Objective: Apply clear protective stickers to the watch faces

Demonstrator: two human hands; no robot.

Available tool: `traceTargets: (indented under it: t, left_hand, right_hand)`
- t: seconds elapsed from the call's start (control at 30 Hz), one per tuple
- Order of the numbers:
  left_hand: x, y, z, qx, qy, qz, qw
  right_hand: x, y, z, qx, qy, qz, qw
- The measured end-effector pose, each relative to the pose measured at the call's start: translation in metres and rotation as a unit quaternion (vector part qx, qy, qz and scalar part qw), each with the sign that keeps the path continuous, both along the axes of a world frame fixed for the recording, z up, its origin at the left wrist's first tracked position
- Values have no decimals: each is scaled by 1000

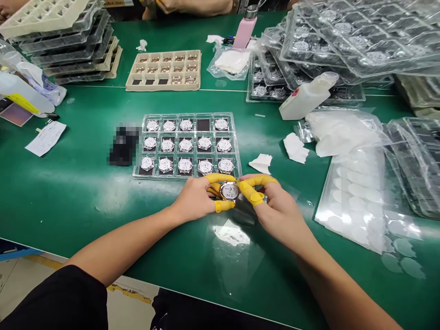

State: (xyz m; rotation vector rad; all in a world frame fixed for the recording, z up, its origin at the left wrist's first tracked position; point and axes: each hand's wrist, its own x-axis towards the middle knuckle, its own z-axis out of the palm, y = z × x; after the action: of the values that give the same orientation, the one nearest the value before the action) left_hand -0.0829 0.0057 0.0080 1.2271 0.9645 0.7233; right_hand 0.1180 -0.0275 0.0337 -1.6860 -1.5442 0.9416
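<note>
The person's left hand (pixel 194 199) and right hand (pixel 277 206) were both in a narrow grip, pinching a round silver watch case (pixel 229 191) between them. Yellow rubber finger cots (pixel 224 206) covered the fingertips. The watch case was off the table's surface, held just beside the near right corner of a clear plastic compartment tray (pixel 185 175).

Taking the watch case as a clock's centre, with 12 o'clock away from the person, that tray lay at about 11 o'clock. It had fifteen compartments in three rows, fourteen holding silver watch cases (pixel 186 124) and one, in the far row, showing only a dark pad (pixel 203 124). A crumpled white wipe (pixel 260 163) lay at 1 o'clock, and a second (pixel 295 148) lay just beyond it. At 3 o'clock, a clear sheet of round protective films (pixel 350 188) lay on the green work mat (pixel 70 197).

Farther off at 1 o'clock stood a white plastic squeeze bottle (pixel 305 96), lying tilted on its side, with stacks of clear trays (pixel 347 41) behind it. At 12 o'clock, a beige tray of small round metal parts (pixel 163 71) sat on the mat. A co-worker's hand (pixel 192 5) showed at the far edge.
</note>
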Motion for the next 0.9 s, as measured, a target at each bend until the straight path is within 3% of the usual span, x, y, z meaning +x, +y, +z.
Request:
traceTargets:
  t: [0.13,0.47,0.9]
  left_hand:
    - [0,0,-1,20,16,-14,1000]
    - [-1,-1,-5,40,25,-17,999]
    - [-1,-2,-2,42,45,-14,998]
  right_hand:
    - [-7,0,-4,-85,-10,-13,996]
    - [-14,-2,-5,-44,-13,6,999]
    - [-23,-8,-16,-35,31,-55,997]
